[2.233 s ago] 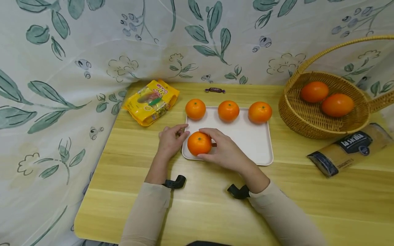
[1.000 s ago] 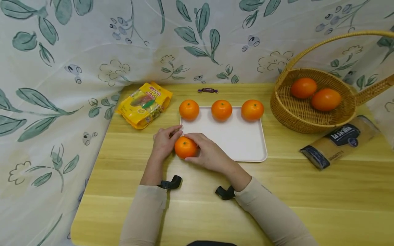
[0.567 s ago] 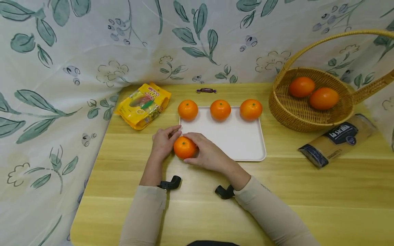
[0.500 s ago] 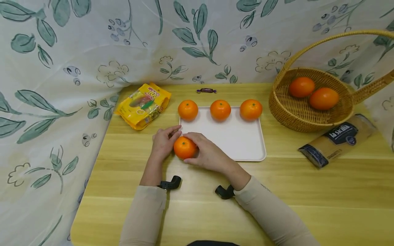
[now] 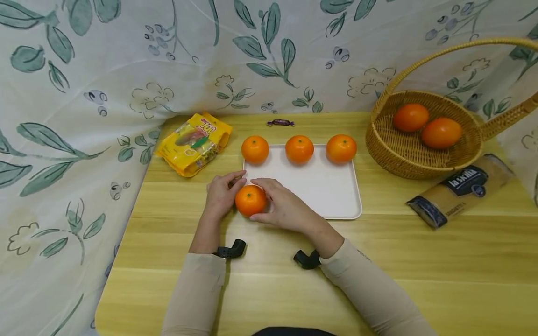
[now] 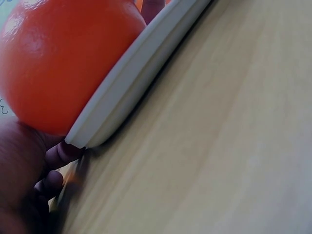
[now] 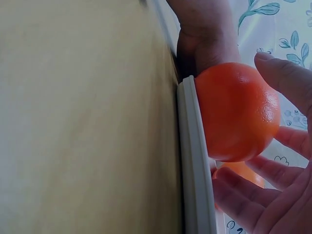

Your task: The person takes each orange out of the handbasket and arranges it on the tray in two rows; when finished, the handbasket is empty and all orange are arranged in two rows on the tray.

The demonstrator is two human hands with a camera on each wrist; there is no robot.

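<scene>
From where I stand, the orange (image 5: 251, 201) sits on the near left corner of the white tray (image 5: 315, 196), which lies on the wooden surface (image 5: 269, 289); three more oranges (image 5: 299, 149) line the tray's far edge. The right hand (image 5: 287, 205) curves round the fruit from the right, its fingers spread about as wide as the orange, thumb at the near side, a gap left before the palm; it looks a light hold, and how hard it presses I can't tell. The left hand (image 5: 219, 198) is close against the fruit's left side by the tray's edge, fingers loosely bent and gripping nothing I can make out. I'd judge the orange fairly light, firm and round, its shiny skin a little slippery and apt to roll. Best to take it across its widest part, thumb opposite fingers, without squeezing.
</scene>
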